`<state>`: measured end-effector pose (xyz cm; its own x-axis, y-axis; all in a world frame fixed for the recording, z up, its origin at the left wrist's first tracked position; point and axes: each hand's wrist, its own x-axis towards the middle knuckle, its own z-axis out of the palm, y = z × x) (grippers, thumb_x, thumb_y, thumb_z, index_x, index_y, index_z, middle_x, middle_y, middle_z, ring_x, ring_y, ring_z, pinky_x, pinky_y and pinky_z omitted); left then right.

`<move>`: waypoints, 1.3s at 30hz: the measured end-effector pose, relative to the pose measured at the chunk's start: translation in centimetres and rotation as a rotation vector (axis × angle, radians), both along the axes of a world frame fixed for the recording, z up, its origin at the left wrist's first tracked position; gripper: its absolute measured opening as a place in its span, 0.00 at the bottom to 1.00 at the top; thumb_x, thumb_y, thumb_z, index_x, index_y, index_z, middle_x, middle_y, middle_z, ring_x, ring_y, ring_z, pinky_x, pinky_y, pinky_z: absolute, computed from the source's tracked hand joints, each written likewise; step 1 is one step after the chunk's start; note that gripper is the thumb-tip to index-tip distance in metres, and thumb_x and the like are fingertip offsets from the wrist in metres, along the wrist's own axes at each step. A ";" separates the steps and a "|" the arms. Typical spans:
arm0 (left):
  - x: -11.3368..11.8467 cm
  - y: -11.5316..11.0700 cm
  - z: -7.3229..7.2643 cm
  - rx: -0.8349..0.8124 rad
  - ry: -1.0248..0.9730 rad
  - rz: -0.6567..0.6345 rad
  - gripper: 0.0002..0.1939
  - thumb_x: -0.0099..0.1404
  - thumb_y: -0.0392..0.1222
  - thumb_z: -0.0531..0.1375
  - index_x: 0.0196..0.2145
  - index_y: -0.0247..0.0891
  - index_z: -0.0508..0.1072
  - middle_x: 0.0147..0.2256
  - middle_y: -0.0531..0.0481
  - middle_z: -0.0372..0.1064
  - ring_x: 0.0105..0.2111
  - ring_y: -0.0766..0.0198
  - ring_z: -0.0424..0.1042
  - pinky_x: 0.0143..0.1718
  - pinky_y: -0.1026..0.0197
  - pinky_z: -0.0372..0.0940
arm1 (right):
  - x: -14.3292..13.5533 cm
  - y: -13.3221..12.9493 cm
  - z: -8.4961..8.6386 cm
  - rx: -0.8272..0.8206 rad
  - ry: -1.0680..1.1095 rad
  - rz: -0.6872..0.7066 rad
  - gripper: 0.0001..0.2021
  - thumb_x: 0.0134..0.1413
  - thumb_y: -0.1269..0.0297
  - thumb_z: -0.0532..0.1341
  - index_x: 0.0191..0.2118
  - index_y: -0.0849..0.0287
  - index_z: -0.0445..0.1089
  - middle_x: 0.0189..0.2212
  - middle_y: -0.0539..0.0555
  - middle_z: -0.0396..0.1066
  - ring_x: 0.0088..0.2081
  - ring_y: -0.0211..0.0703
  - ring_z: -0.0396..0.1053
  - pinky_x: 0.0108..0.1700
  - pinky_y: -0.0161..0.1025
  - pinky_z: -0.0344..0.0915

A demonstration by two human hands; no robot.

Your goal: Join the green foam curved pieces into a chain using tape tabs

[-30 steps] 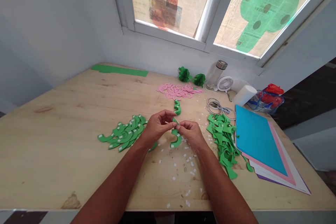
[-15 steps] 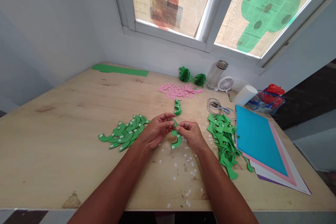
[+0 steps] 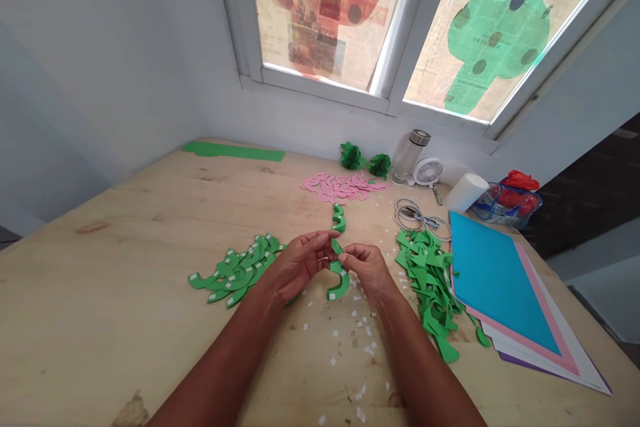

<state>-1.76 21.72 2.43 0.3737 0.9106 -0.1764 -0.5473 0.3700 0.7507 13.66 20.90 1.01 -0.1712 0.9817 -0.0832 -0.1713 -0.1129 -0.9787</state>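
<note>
Between my two hands is a small curved green paper piece (image 3: 337,247). My left hand (image 3: 306,260) grips it with thumb and fingers, and my right hand (image 3: 369,270) pinches its lower right edge. Just below them a green paper arc (image 3: 340,287) with white squares lies on the table, and a short stack of green arcs (image 3: 339,218) sits above. Left of my left hand spreads a pile of green arcs (image 3: 240,270) bearing small white tabs. Small white bits (image 3: 367,331) are scattered under my wrists.
Green paper scraps (image 3: 430,280) and coloured sheets (image 3: 500,280) lie to the right, with scissors (image 3: 413,213) behind. Pink cutouts (image 3: 343,187), green paper balls (image 3: 351,156), a bottle (image 3: 411,155), a fan (image 3: 427,171) and a white roll (image 3: 466,193) stand toward the wall. A green strip (image 3: 235,150) lies far left.
The camera view has tilted slightly upward, so the table things sit lower in the picture. Both hands stay together at the green paper piece, which shows a little more of its surface.
</note>
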 end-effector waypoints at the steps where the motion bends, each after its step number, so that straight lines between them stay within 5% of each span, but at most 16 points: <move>1: 0.0 0.0 0.0 0.008 0.036 0.022 0.14 0.52 0.43 0.66 0.35 0.34 0.76 0.26 0.47 0.72 0.26 0.64 0.70 0.30 0.63 0.64 | 0.0 0.0 0.0 -0.002 -0.010 0.000 0.09 0.38 0.60 0.67 0.23 0.62 0.74 0.18 0.49 0.70 0.21 0.33 0.60 0.25 0.32 0.56; 8: 0.3 0.2 -0.4 0.092 0.272 0.118 0.10 0.50 0.44 0.67 0.25 0.33 0.75 0.19 0.51 0.69 0.21 0.69 0.65 0.23 0.67 0.58 | -0.3 -0.1 -0.1 0.007 -0.108 -0.001 0.09 0.38 0.61 0.67 0.22 0.63 0.74 0.17 0.48 0.69 0.20 0.32 0.58 0.23 0.31 0.53; 21: 0.2 0.4 -1.2 -0.023 0.108 0.044 0.11 0.46 0.42 0.68 0.22 0.33 0.72 0.19 0.51 0.67 0.20 0.70 0.65 0.23 0.67 0.59 | -0.4 -0.3 0.1 0.013 -0.080 0.057 0.11 0.38 0.59 0.67 0.24 0.62 0.75 0.20 0.50 0.71 0.22 0.34 0.61 0.26 0.32 0.56; 27: 0.3 0.3 -0.6 0.054 0.256 0.160 0.11 0.49 0.45 0.67 0.25 0.34 0.73 0.19 0.52 0.66 0.20 0.70 0.64 0.20 0.68 0.56 | -0.2 0.0 -0.3 0.042 -0.136 0.014 0.10 0.39 0.59 0.66 0.23 0.63 0.74 0.18 0.48 0.68 0.20 0.32 0.58 0.23 0.31 0.52; 31: 0.3 0.2 -0.6 0.085 0.304 0.081 0.15 0.53 0.50 0.64 0.21 0.33 0.71 0.19 0.51 0.66 0.20 0.70 0.63 0.20 0.67 0.56 | -0.1 0.1 -0.5 0.065 -0.162 0.010 0.10 0.39 0.59 0.66 0.23 0.63 0.73 0.17 0.47 0.66 0.20 0.32 0.56 0.22 0.31 0.51; 39: 0.8 0.0 -0.4 0.203 0.347 0.194 0.14 0.49 0.45 0.66 0.17 0.35 0.68 0.16 0.54 0.62 0.18 0.71 0.59 0.20 0.67 0.54 | -0.3 -0.1 0.1 0.028 -0.133 0.024 0.09 0.39 0.61 0.66 0.22 0.63 0.73 0.19 0.48 0.68 0.21 0.32 0.58 0.23 0.31 0.53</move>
<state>-0.95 21.72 2.03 0.1431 0.9871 -0.0715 -0.2951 0.1115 0.9489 13.36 20.80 1.09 -0.1839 0.9798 -0.0790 -0.0375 -0.0873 -0.9955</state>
